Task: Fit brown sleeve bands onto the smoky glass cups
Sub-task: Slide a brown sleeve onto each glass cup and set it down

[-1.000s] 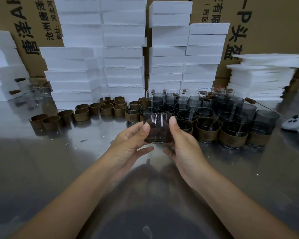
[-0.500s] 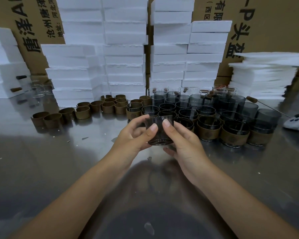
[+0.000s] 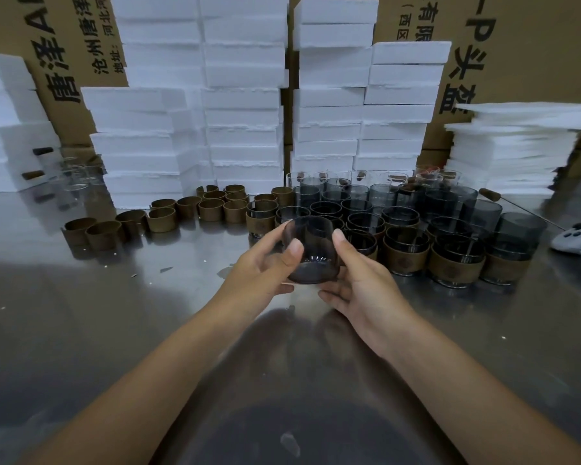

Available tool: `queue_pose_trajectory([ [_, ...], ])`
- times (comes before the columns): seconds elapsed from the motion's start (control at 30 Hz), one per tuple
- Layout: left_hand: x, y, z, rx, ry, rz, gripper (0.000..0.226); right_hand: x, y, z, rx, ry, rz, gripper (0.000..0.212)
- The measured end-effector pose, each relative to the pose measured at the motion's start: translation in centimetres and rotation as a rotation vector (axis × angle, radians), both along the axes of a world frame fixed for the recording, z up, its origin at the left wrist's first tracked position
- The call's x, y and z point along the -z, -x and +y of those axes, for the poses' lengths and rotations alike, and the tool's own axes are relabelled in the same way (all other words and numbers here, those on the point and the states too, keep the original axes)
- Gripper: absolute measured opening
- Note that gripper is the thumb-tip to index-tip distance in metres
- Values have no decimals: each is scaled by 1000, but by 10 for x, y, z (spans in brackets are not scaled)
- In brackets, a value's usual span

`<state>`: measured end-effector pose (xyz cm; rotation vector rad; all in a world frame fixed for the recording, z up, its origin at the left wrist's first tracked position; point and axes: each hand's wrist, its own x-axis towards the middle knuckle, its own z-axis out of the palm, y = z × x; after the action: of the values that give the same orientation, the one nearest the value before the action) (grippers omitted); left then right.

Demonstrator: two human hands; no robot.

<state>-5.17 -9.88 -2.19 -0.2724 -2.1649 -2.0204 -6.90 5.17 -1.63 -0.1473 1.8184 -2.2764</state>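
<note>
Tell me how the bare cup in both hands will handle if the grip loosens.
Probably slippery: the cup is smooth bare glass, pinched between left hand and right hand. Likely breakable on the hard metal table. Laid sideways, its round wall might roll.

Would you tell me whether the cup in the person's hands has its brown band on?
Off. The held cup shows bare smoky glass from rim to base between left hand and right hand.

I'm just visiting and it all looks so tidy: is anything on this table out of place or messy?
A white game controller lies at the right edge of the steel table, beside the banded cups, unrelated to the work. White crumbs and a dark sliver litter the surface. Nothing looks broken.
</note>
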Motion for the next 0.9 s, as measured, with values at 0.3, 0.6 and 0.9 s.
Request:
queue_pose_trajectory([
  [0.3, 2, 2, -1, -85, -17, 5, 58, -3, -4, -5, -6, -91, 58, 56],
  [0.6, 3, 5, -2, -58, -31, -75, 68, 2, -5, -6, 10, -173, 164, 60],
  [0.9, 4, 9, -7, -7, 119, -85, 59, 6, -3, -6, 83, -106, 148, 75],
])
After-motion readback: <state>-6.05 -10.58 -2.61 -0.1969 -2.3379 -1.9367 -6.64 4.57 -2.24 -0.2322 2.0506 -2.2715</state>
